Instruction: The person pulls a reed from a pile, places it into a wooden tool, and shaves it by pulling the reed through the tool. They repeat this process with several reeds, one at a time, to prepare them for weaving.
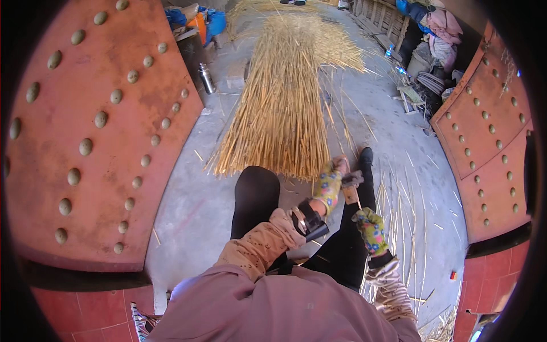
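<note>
My left hand (329,185), in a flowered glove with bare fingertips, is closed at the far side of a small wooden block with a dark clamp-like top (351,184). What its fingers grip is hard to make out. Close by on the near right, my right hand (371,232) wears a matching glove, its fingers curled into a fist. A short length of pale stalk (358,205) runs from the block into this fist. Beyond my knees lies a large bundle of golden reed stalks (279,119), cut ends toward me.
Loose stalks (407,228) are strewn on the grey floor (188,211) at my right. Studded reddish door panels (108,137) stand on both sides. A steel flask (207,78) stands left of the bundle; sacks and cloths (439,34) are piled at the far right.
</note>
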### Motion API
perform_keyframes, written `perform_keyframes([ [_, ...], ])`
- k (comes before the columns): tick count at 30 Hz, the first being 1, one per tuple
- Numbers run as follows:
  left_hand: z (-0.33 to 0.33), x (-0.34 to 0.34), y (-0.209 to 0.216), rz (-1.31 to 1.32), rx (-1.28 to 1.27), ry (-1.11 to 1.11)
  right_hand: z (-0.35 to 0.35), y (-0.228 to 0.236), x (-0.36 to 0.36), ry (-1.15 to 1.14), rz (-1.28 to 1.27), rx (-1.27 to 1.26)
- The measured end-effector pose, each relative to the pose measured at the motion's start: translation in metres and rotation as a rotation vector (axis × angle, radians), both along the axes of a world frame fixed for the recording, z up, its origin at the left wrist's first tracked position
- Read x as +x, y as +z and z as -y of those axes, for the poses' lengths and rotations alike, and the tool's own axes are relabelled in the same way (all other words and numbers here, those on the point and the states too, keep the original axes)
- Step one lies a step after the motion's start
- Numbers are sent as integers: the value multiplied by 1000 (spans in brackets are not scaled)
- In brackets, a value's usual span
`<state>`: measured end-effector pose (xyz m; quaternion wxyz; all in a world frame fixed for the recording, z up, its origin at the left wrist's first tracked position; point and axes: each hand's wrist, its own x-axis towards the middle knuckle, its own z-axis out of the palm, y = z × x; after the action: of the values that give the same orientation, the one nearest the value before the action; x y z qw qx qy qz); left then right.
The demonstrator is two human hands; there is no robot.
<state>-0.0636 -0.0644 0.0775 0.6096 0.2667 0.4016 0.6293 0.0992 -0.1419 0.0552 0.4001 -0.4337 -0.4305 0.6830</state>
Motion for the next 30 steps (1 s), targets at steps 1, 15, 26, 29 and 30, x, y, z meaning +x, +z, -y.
perform_keyframes([
  [1, 6, 11, 2, -179, -17, 61, 12, 4, 2, -89, 14, -31],
  [15, -16, -13, -23, 421, -257, -2, -21, -26, -40, -177, 359, 287],
  [26, -48, -86, -15, -22, 194, 157, 151, -112, 132, -79, 18, -257],
  [29, -11, -25, -50, 426, -69, -30, 78, -41, 44, -31, 173, 22],
  [30, -2, 0, -66, 413, -39, -50, 55, -40, 28, -43, 170, 88],
])
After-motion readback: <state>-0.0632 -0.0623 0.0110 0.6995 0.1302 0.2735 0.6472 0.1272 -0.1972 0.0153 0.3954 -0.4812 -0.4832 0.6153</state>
